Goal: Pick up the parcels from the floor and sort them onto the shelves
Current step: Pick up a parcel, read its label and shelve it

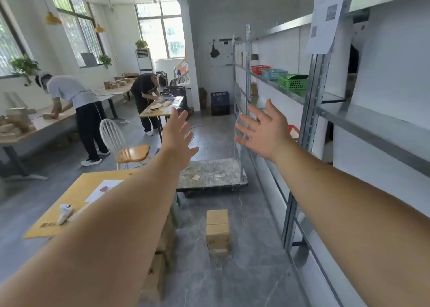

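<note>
A small stack of brown cardboard parcels (217, 231) stands on the grey floor ahead of me. More brown parcels (160, 258) lie under the yellow table at the left, partly hidden by my left arm. Metal shelves (363, 116) run along the right wall. My left hand (178, 141) and my right hand (265, 130) are both stretched out in front of me at chest height, fingers spread, holding nothing, well above the parcels.
A flat platform trolley (214, 174) stands behind the parcel stack. A yellow table (76, 204) with paper is at the left, a wooden chair (125, 143) beyond it. Coloured baskets (292, 82) sit on a shelf. Two people work at far tables.
</note>
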{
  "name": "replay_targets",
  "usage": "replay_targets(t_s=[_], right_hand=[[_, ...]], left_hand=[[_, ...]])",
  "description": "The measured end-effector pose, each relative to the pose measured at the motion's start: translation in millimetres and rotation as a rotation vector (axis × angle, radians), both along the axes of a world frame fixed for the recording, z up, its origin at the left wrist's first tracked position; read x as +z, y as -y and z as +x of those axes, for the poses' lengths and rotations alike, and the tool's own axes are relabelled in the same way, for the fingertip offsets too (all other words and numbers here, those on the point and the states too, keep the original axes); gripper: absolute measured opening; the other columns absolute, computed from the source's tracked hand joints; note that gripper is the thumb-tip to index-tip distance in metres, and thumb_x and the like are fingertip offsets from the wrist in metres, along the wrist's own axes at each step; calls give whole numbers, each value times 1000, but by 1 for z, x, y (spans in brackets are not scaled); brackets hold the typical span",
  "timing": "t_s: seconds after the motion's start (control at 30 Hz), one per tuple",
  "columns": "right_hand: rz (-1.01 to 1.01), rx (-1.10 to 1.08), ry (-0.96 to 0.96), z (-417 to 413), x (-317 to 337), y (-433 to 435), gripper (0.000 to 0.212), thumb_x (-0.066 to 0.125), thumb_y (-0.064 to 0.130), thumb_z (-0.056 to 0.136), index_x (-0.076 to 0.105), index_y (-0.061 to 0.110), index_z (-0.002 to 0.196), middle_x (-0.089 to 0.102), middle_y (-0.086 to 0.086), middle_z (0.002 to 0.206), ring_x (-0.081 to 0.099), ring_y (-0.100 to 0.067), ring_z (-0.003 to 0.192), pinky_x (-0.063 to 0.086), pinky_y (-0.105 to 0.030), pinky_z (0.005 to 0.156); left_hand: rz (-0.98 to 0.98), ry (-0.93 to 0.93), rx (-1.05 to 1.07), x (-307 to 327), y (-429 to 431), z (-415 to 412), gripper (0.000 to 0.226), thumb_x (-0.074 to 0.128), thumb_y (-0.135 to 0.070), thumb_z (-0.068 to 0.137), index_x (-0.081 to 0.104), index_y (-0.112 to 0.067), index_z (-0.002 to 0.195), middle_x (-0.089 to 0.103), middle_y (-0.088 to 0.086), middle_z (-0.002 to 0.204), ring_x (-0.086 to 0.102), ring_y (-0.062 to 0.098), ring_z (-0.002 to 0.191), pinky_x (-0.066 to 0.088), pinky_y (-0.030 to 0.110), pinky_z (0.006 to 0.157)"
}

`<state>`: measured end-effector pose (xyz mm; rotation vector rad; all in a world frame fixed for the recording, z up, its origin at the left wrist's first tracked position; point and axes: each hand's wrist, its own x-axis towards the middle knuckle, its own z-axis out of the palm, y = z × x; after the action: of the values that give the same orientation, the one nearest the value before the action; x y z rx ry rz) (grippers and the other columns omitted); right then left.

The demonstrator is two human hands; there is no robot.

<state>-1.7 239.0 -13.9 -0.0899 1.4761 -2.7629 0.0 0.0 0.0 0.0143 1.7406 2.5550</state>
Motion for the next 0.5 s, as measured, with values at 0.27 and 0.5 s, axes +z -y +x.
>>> replay_targets(t_s=[0.27, 0.5], right_hand=[[27, 7, 152, -37, -69, -34, 63, 47, 63, 104, 55, 25, 153, 55, -11, 154, 52, -37, 138, 39, -65, 119], [48, 42, 204, -90, -98, -22, 61, 46, 63, 104, 55, 26, 152, 57, -9, 146, 57, -34, 128, 48, -59, 109]], left_hand=[[-52, 158, 70, -63, -32, -32, 66, 47, -72, 103, 57, -33, 156, 32, 3, 178, 25, 33, 165, 19, 71, 129], [-71, 213, 60, -101, -29, -86, 67, 46, -73, 102, 56, -34, 156, 31, 4, 178, 26, 34, 165, 21, 70, 128]])
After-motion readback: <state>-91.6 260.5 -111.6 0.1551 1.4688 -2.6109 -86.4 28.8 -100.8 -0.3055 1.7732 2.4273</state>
